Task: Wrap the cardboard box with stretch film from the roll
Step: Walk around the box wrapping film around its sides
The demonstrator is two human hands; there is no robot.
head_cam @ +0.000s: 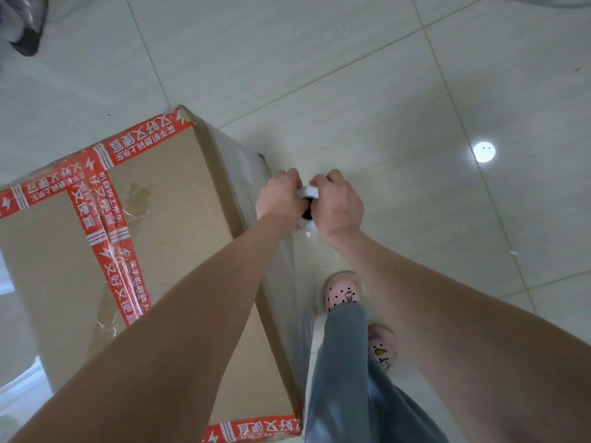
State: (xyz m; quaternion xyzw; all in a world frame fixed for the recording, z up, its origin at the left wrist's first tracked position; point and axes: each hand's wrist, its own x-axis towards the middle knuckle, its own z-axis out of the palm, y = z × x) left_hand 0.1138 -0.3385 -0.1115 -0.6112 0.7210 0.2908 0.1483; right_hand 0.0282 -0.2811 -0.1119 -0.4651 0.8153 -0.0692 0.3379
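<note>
Fingers of the left hand [278, 196] and the right hand [340, 204] are curled down over the roll [308, 191] from either side. The fingertips are hidden beyond the knuckles, so how far round they reach cannot be confirmed. The roll is seen end-on between the two palms: only a white rim and the dark core opening show, with the length below concealed. It is held just beside the right-hand side face of the cardboard box [166, 219], near the far corner. The stretch film [289, 276] is clear and hard to trace. It shows as a glossy, faintly wrinkled sheet along that side face, and the point where it leaves the roll is hidden behind the hands. The box top carries crossed red printed tape [108, 251]. Its left and near parts are cut off by the frame edge or covered by the left forearm. Below the hands are two pink perforated clogs [340, 292], partly covered by a grey-blue trouser leg [345, 378], on the pale tiled floor [319, 75]. A dark blurred object [22, 24] at the top left corner cannot be identified.
</note>
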